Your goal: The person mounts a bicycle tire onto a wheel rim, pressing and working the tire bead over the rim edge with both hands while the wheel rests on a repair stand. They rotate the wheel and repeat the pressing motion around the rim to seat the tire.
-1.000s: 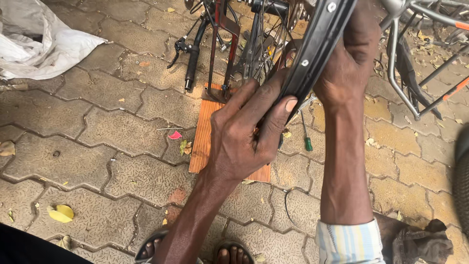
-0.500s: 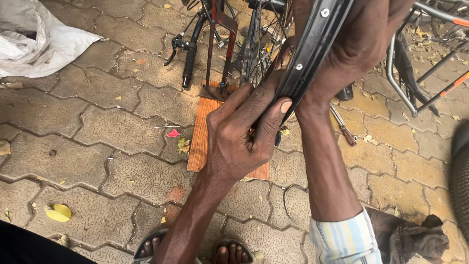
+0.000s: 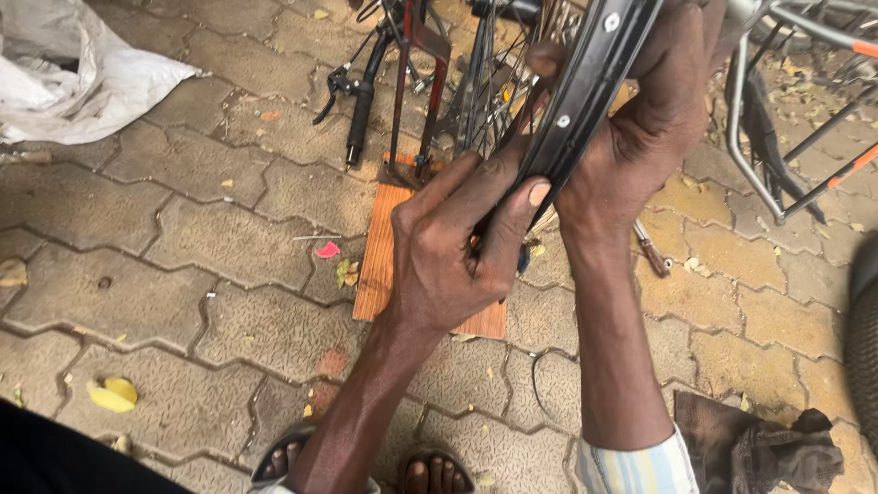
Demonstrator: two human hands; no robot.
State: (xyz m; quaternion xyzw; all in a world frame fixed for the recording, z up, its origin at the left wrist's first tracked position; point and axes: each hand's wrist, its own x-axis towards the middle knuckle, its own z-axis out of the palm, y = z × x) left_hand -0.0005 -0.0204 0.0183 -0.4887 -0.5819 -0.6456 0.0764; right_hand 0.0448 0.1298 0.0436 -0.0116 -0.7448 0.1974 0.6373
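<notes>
While the left hand [image 3: 448, 256] pinches the black metal bicycle wheel rim [image 3: 585, 91], the right hand [image 3: 654, 128] wraps closed around it, above an orange ribbed wooden board [image 3: 380, 265].

The bicycle wheel rim [image 3: 590, 87] was black, glossy metal, with small round spoke holes spaced along its length. It ran diagonally, from the top edge of the view down and to the left, raised above the paved floor [image 3: 219, 238]. Thin spokes fanned out from its left side. The right hand [image 3: 654, 119] gripped its upper section; the left hand [image 3: 457, 247] pinched its lower end.
</notes>
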